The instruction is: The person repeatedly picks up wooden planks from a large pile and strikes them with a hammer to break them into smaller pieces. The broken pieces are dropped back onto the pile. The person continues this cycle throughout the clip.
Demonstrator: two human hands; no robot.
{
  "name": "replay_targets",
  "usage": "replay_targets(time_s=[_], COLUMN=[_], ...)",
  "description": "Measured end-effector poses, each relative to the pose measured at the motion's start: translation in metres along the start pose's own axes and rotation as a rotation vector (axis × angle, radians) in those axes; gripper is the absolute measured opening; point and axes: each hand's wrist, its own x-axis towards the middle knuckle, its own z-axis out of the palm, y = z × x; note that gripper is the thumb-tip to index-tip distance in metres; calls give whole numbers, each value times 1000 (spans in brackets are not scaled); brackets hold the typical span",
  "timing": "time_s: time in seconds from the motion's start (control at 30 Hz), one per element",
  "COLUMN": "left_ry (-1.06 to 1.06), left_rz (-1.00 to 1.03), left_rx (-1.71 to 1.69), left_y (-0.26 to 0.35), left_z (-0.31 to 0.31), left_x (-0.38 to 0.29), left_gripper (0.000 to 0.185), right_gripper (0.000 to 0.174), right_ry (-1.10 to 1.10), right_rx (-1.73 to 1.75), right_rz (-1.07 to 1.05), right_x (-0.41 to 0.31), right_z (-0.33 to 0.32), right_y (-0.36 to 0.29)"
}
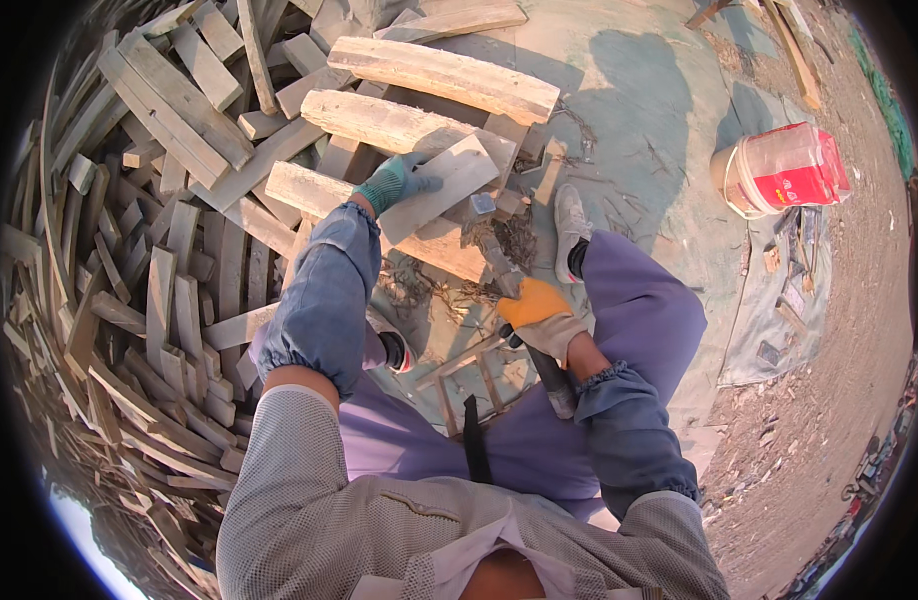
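Observation:
My left hand (400,182), in a green knitted glove, grips a short flat wooden board (448,187) that lies slanted over thick wooden beams. My right hand (541,311), in an orange and white glove, is closed around the dark grip of a long tool with a metal front end (496,259); its exact kind I cannot tell. The tool's front end is close to the board's lower right edge. Several thick beams (429,79) lie side by side across other timber. Bent nails (436,296) are scattered below the beams, near my shoes.
A large heap of wood offcuts (166,300) fills the left side. To the right stands a bucket (744,172) with a red and clear plastic bag on it. Below it, a grey sheet (774,322) holds scraps. A small wooden frame (466,367) is between my legs.

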Motion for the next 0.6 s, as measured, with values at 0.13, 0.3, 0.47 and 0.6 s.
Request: replay_targets(time_s=[0.13,0.3,0.47,0.6], left_ry=[213,457,486,558], left_rz=[24,177,163,213], left_rx=[239,-124,-98,-38], left_y=[62,126,143,134], left_z=[-25,-52,-32,9], left_x=[-46,-144,-186,-178], left_gripper=[60,51,50,57], right_gripper=[35,28,20,17], right_ry=[48,-75,148,298], right_rx=[110,534,757,425], right_rz=[3,176,108,-165], right_x=[-1,-19,-80,-127], right_z=[-12,-36,-67,-95], right_y=[-8,-34,-74,-110])
